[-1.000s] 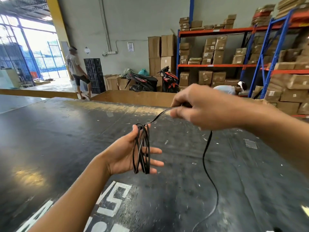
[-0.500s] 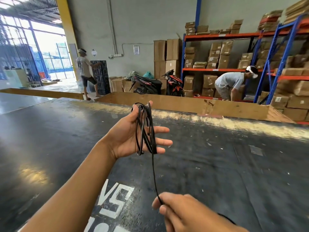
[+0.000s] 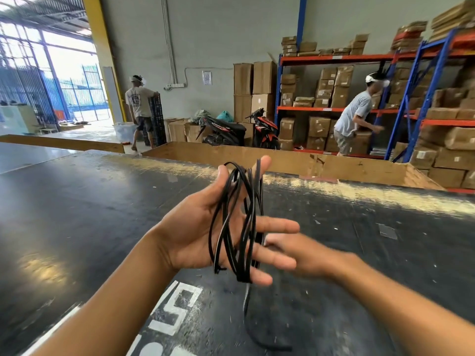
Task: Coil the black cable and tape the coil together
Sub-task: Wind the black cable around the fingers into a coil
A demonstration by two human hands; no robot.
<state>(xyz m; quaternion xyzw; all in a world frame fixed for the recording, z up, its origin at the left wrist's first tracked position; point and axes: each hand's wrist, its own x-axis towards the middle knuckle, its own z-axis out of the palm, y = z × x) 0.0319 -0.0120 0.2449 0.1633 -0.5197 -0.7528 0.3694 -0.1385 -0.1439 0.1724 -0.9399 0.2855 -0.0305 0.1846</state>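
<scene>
Our left hand (image 3: 191,227) is spread, palm up, the cable (image 3: 250,227) looped across its fingers, which hide the fingertips of our blurred right hand (image 3: 311,255), so its grip we cannot tell; below lies a black board (image 3: 90,214), beyond it boxes (image 3: 262,78).

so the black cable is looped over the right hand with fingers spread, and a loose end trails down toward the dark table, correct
Not quite. The head view shows the black cable looped over the left hand, not the right, with its fingers spread. The right hand sits beside the coil, blurred. The loose end does trail down toward the dark table.
</scene>
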